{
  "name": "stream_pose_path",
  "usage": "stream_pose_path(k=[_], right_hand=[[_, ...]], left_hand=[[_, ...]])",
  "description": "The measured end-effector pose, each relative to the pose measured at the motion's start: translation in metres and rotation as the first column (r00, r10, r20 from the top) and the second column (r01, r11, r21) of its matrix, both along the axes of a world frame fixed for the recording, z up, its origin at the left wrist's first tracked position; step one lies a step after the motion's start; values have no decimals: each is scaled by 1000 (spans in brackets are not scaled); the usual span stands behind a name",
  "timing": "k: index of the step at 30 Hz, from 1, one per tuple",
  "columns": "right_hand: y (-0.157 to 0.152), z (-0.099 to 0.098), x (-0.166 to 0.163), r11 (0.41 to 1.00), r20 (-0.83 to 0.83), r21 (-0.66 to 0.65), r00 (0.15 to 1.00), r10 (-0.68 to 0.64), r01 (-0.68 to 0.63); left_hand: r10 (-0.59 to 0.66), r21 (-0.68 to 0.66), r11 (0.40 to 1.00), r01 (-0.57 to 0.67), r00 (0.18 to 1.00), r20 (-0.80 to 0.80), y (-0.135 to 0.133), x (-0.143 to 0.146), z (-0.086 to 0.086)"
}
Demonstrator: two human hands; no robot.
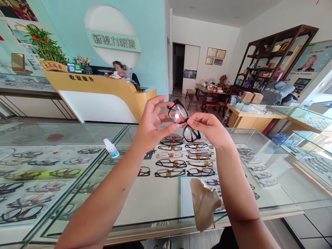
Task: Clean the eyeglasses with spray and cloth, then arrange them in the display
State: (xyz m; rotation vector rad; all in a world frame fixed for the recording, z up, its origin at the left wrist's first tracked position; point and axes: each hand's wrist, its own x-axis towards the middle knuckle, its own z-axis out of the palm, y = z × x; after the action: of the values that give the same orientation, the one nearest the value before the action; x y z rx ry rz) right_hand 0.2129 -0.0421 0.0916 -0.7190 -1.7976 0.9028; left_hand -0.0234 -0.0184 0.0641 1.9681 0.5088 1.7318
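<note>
A pair of black-framed eyeglasses (178, 112) is held up above the glass counter, tilted, one lens higher than the other. My right hand (206, 126) pinches it near the bridge between thumb and fingers. Around the upper lens curves my left hand (153, 121), its thumb by the lower rim and a finger at the outer edge of the frame. A brown cloth (204, 205) lies on the glass at the front edge, below my right forearm. Left of my left forearm, a small white bottle with a blue label (112, 149) rests on the counter.
The glass display counter (145, 207) holds rows of eyeglasses under its top. Beyond it stands a yellow and white reception desk (103, 86) with a person behind it. More glass cases (261, 109), a wooden table (211, 89) and a dark shelf (272, 52) are to the right.
</note>
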Motion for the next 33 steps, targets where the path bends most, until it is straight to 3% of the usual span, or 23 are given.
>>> stream_pose_path(k=[3,5,8,11,13,21,28,33], right_hand=[[2,-6,-9,970,-67,125,977,-201,208],[1,-11,-19,935,-94,175,951,-295,308],[-5,-17,-37,873,-128,274,915,-382,403],[-13,-20,-51,770,-130,419,871,-474,481],[-18,-20,-56,735,-92,474,857,-507,485],[-25,-20,-63,733,0,471,831,-556,491],[-39,-13,-60,830,14,421,912,-409,366],[-50,-1,-46,892,141,417,957,-255,176]], left_hand=[[294,64,952,-299,953,75,-12,7,-1],[372,59,927,-372,928,11,-22,12,-1],[268,-83,957,-278,956,-120,-32,17,1],[197,-245,947,-210,977,-76,-34,19,6],[180,-302,936,-181,983,-32,-34,18,9],[216,-367,908,-201,976,1,-26,11,10],[229,-376,907,-191,972,58,-25,4,14],[224,-361,909,-211,975,-6,-28,-11,16]])
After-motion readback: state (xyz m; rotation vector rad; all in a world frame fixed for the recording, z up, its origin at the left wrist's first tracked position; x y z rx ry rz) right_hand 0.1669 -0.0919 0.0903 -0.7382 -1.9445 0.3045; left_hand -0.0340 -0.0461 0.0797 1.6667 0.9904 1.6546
